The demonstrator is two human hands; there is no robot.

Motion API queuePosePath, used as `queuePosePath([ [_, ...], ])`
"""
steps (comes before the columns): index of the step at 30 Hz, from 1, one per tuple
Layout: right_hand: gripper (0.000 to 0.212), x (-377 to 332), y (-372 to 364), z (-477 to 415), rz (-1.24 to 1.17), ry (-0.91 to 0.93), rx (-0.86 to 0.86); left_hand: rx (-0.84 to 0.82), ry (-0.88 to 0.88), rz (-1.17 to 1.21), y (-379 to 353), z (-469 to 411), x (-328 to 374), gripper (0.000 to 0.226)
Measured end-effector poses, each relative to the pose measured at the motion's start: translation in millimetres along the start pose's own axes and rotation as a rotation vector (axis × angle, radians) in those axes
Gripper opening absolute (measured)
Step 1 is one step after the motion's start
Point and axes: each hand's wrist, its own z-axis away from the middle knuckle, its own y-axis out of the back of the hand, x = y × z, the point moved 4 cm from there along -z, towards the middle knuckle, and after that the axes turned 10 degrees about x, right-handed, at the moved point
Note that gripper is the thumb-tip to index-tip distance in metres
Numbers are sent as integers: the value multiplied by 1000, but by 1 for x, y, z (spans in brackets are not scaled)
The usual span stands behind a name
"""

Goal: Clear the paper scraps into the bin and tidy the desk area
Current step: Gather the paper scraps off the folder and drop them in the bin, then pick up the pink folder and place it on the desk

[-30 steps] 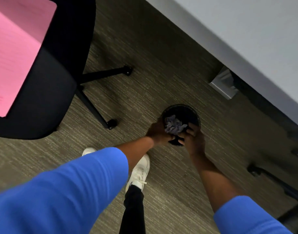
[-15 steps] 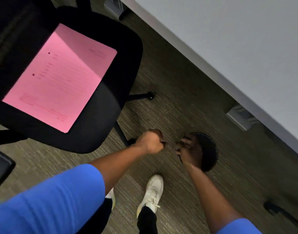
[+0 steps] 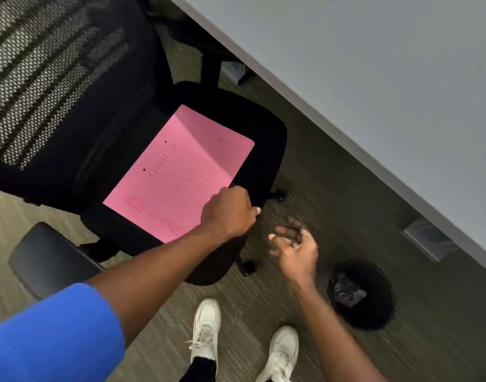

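Note:
A round black bin (image 3: pixel 385 307) stands on the carpet at the lower right, with crumpled grey paper scraps (image 3: pixel 346 293) inside it. A pink printed sheet (image 3: pixel 178 172) lies flat on the black seat of an office chair (image 3: pixel 263 128). My left hand (image 3: pixel 228 213) rests with curled fingers over the sheet's near right corner; whether it pinches the paper is hidden. My right hand (image 3: pixel 294 249) hovers between the chair and the bin, fingers spread and blurred, holding nothing.
The grey desk top (image 3: pixel 374 78) runs diagonally across the upper right, with a metal bracket (image 3: pixel 426 238) under its edge. The chair's mesh back (image 3: pixel 43 78), armrest (image 3: pixel 49 260) and a caster (image 3: pixel 248 267) are at the left. My white shoes (image 3: pixel 206 329) stand on the carpet.
Both hands let go of the scraps into the bin and drew away. My view swung up and left; my left hand reached the pink sheet's corner and my right hand opened.

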Motion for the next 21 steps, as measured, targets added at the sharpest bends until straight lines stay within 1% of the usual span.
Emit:
queuePosePath([
  [3, 48, -9, -35, 7, -71, -4, -40, 122, 40, -29, 44, -26, -34, 30],
  [5, 50, -14, -58, 12, -101, -9, -65, 170, 88, -48, 67, -42, -63, 34],
  [8, 52, -16, -90, 19, -152, -38, -104, 195, 149, -123, 88, -62, -107, 40],
  [12, 49, -15, -121, 25, -145, -60, -140, 181, 174, -319, 100, -77, -157, 52],
  [15, 59, -15, -135, 29, -55, -42, -106, 175, 162, -320, 100, -86, -180, 75],
  [17, 68, -17, -143, 33, 95, 36, -92, 173, 165, -268, 96, -88, -189, 88],
  [19, 71, -21, -149, 36, 206, 100, -88, 168, 197, -158, 89, -87, -195, 95],
  [21, 70, -27, -155, 40, 286, 143, -76, 173, 224, -80, 84, -85, -199, 97],
])
